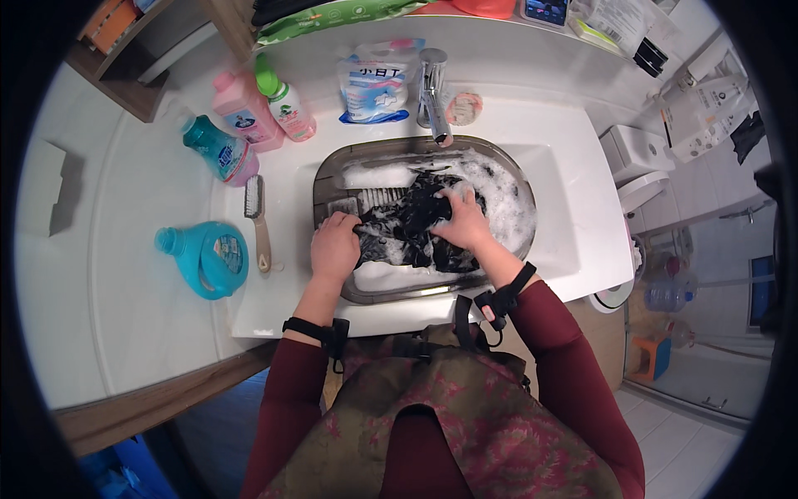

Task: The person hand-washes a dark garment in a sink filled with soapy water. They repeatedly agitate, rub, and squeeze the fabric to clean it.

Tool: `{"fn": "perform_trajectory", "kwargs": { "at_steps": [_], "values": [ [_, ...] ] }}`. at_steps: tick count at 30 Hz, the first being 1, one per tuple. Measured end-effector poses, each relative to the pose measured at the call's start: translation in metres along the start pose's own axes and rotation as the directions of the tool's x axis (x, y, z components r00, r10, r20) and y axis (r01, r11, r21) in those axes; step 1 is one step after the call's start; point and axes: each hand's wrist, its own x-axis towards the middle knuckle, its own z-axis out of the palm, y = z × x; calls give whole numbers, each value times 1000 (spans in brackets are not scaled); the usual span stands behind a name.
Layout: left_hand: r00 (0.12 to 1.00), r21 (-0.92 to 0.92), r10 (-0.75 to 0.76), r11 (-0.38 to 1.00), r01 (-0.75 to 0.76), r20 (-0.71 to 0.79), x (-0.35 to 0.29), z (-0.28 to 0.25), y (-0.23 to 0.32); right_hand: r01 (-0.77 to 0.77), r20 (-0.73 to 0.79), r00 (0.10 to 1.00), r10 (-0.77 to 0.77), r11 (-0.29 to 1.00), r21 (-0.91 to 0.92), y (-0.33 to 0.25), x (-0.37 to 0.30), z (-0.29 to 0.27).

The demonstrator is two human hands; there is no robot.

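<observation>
A dark, soaked garment lies bunched in a grey see-through basin set over the white sink. White suds cling to the cloth and fill much of the basin's right side. Ridges of a washboard show at the left, partly covered by the garment. At the basin's left side my left hand is closed on the garment's edge. My right hand presses into the cloth right of the middle, its fingers curled around a fold and flecked with foam. Part of the cloth is hidden beneath both hands.
Behind the basin stand a chrome faucet and a detergent bag. Left of it are a scrub brush, a blue jug, a teal-and-pink bottle, a pink bottle and a green-capped bottle. A toilet stands at right.
</observation>
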Motion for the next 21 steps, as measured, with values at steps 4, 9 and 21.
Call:
{"fn": "perform_trajectory", "kwargs": {
  "at_steps": [4,9,21],
  "values": [
    [998,-71,-67,995,66,-15,-1,-1,3,31,125,991,-39,997,67,-24,4,-5],
    [995,-42,45,998,-49,-84,-6,6,6,-1,-109,994,-25,972,-237,-52,9,20],
    [899,-479,-377,846,236,-223,2,20,-39,61,-208,963,172,613,787,63,34,-22]
  ]
}}
